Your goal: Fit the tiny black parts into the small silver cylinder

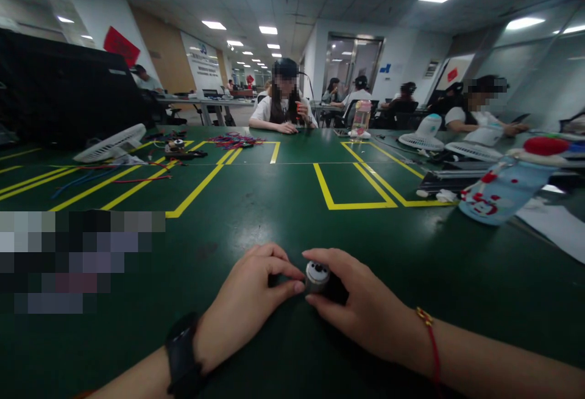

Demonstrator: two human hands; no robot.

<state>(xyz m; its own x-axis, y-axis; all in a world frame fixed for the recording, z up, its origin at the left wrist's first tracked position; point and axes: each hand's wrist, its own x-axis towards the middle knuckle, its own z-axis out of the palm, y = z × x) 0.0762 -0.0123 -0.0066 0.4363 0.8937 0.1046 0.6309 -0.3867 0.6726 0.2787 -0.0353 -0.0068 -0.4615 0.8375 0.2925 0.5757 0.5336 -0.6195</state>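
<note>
- Head view: both hands meet low on the dark green surface; right hand grips a small black cylinder with a white-and-grey cap.
- Left hand pinches at the cap's edge.
- A slipping pinch could roll it away.
- Farther off: blue patterned bottle, white fan.

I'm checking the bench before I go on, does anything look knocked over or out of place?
The pale blue bottle at right lies tilted on its side beside papers, not upright. A loose tangle of coloured wires sprawls across a yellow line. The right hand and left hand hold a small cylindrical part normally.
</note>
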